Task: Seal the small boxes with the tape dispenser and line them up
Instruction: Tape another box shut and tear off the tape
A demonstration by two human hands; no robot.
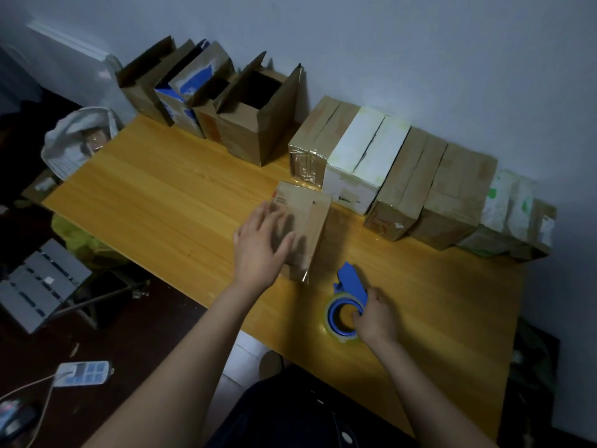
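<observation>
A small brown cardboard box (307, 227) lies on the wooden table (155, 195) near its middle, with a strip of clear tape hanging at its near end. My left hand (263, 247) rests flat on the box's top with fingers spread. My right hand (376, 316) grips the blue tape dispenser (347, 302), which sits on the table just right of the box with its roll of clear tape. A row of closed boxes (403, 179), brown and white, stands side by side along the wall at the right.
Several open cardboard boxes (255, 114) with raised flaps stand at the table's back left. A white bag (74, 137) sits off the left edge. On the dark floor lie a grey rack (38, 286) and a power strip (82, 373).
</observation>
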